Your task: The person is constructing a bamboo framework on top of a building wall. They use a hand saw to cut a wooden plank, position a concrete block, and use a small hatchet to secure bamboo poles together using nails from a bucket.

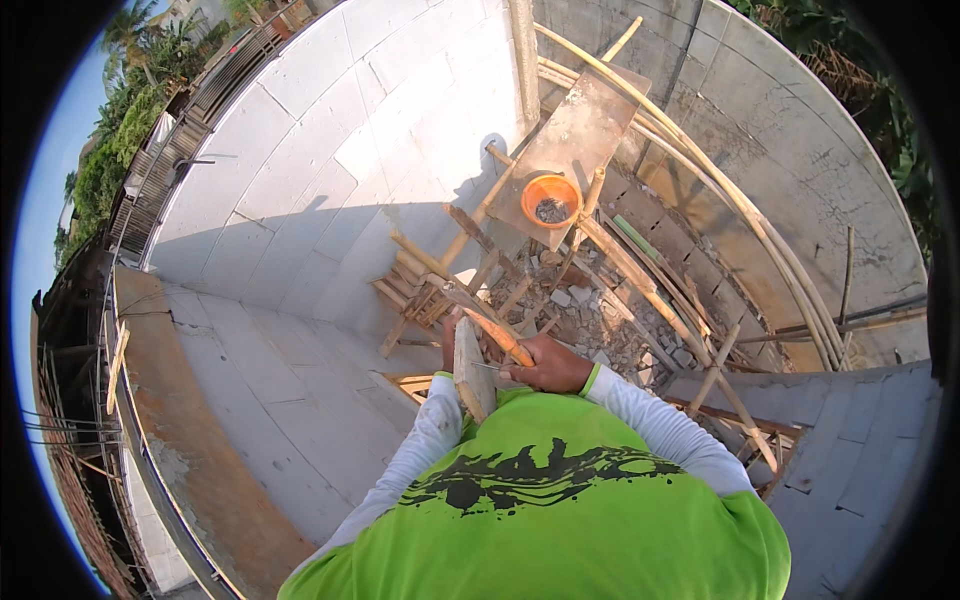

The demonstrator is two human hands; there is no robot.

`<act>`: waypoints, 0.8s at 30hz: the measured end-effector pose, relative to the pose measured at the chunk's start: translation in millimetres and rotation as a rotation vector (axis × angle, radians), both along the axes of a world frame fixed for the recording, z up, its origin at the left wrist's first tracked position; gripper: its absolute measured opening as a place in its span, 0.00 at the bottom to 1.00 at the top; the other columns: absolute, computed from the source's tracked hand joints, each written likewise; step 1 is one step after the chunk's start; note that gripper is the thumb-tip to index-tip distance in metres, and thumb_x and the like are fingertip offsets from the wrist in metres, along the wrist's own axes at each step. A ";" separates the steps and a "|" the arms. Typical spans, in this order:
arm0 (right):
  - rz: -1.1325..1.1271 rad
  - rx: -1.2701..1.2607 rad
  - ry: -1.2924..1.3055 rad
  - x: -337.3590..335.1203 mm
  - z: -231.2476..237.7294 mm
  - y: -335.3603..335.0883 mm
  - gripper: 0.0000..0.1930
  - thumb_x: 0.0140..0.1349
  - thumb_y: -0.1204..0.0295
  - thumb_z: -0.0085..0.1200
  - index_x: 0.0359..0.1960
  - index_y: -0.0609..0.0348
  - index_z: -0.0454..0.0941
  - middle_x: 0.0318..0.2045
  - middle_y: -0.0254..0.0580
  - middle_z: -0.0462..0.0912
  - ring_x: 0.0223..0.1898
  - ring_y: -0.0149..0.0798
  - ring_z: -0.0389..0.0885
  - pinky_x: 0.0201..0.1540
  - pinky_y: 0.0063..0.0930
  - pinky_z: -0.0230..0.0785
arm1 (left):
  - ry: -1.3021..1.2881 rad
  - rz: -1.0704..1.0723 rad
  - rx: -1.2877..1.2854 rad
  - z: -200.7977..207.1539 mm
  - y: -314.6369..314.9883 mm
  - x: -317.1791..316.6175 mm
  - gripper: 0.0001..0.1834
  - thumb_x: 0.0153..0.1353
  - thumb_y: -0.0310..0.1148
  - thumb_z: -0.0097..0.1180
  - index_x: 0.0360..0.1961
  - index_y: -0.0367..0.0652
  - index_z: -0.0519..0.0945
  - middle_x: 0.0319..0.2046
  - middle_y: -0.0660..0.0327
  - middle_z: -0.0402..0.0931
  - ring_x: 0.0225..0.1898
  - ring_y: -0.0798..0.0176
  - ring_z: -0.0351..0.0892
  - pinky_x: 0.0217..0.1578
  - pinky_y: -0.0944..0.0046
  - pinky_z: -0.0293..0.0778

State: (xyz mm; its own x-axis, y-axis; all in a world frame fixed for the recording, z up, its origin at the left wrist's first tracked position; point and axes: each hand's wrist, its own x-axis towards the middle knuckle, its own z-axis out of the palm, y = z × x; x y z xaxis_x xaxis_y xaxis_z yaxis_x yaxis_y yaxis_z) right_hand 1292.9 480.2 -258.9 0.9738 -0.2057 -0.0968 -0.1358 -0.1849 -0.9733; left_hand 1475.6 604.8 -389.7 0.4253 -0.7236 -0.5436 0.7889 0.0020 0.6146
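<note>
In front of my chest, my left hand [449,338] is closed on the far edge of a short grey wooden board [471,368], which hides most of its fingers. The board stands on edge, tilted toward me. My right hand [556,364] is curled at the near end of an orange-handled tool [503,337]. This tool slants up and left past the board, and its greyish far end blends with the timber behind, so its kind is unclear. A thin straight piece [488,366] shows between the board and my right fingers, too small to name.
Below lies broken rubble [575,300] with loose timber. An orange bucket [551,202] with small dark bits rests on a plank platform [585,130]. Bamboo poles [740,195] cross at right. Pale block walls [330,130] surround me. A wooden frame [405,290] stands ahead left.
</note>
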 end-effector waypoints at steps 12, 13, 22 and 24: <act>0.067 -0.089 -0.002 15.9 20.7 1.1 0.17 0.62 0.61 0.60 0.33 0.65 0.76 0.15 0.40 0.72 0.18 0.32 0.72 0.25 0.31 0.65 | -0.132 0.197 -0.014 -86.4 -12.8 35.4 0.22 0.65 0.55 0.45 0.36 0.46 0.76 0.22 0.63 0.74 0.20 0.64 0.75 0.22 0.62 0.73; 0.083 -0.120 -0.073 21.1 30.0 4.0 0.17 0.62 0.60 0.60 0.32 0.65 0.75 0.15 0.40 0.73 0.18 0.32 0.72 0.25 0.32 0.65 | -0.210 0.286 -0.032 -98.7 -14.9 48.4 0.22 0.65 0.55 0.45 0.38 0.46 0.75 0.22 0.63 0.73 0.21 0.64 0.75 0.22 0.62 0.74; 0.013 -0.128 -0.029 6.1 4.3 -2.2 0.19 0.63 0.57 0.59 0.29 0.64 0.74 0.16 0.39 0.75 0.18 0.33 0.72 0.24 0.33 0.64 | -0.028 0.005 -0.067 -23.0 -13.7 12.2 0.22 0.64 0.56 0.45 0.37 0.47 0.73 0.18 0.64 0.70 0.17 0.62 0.73 0.18 0.60 0.72; 0.012 -0.118 -0.062 2.6 13.6 0.0 0.19 0.63 0.58 0.60 0.29 0.64 0.74 0.16 0.40 0.74 0.17 0.33 0.71 0.24 0.33 0.64 | -0.020 0.012 -0.054 -26.7 -8.0 6.8 0.22 0.64 0.56 0.45 0.37 0.47 0.73 0.17 0.64 0.70 0.16 0.62 0.72 0.18 0.60 0.72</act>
